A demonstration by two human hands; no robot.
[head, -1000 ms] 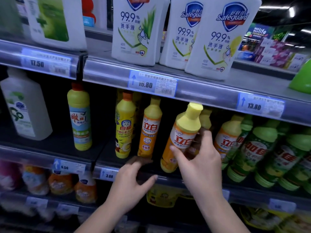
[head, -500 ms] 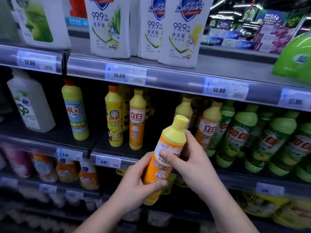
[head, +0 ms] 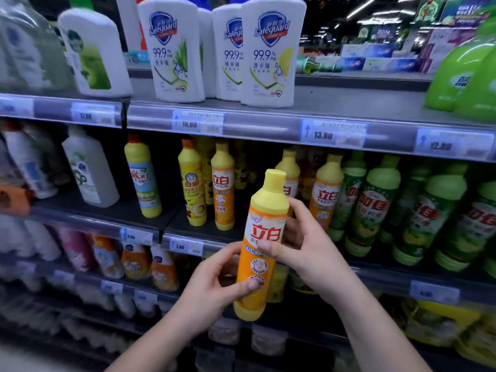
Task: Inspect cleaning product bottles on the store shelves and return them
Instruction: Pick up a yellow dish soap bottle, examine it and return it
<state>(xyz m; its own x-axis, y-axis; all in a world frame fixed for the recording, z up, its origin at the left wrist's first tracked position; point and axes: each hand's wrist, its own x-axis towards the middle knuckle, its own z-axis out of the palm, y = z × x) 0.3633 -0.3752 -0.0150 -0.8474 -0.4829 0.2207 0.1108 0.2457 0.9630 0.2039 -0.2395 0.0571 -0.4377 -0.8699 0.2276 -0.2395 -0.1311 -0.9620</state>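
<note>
While left hand (head: 212,288), right hand (head: 308,251) hold bottle (head: 268,202) (tilted), label (head: 265,233) shows.

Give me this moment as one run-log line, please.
stage: inspecting | orange bottle: off shelf, slightly tilted | left hand: grips lower part | right hand: grips upper part | return: not yet done

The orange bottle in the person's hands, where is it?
Head view, centre: the orange bottle is in front of the middle shelf, the left hand gripping its lower part, the right hand its label.
</note>
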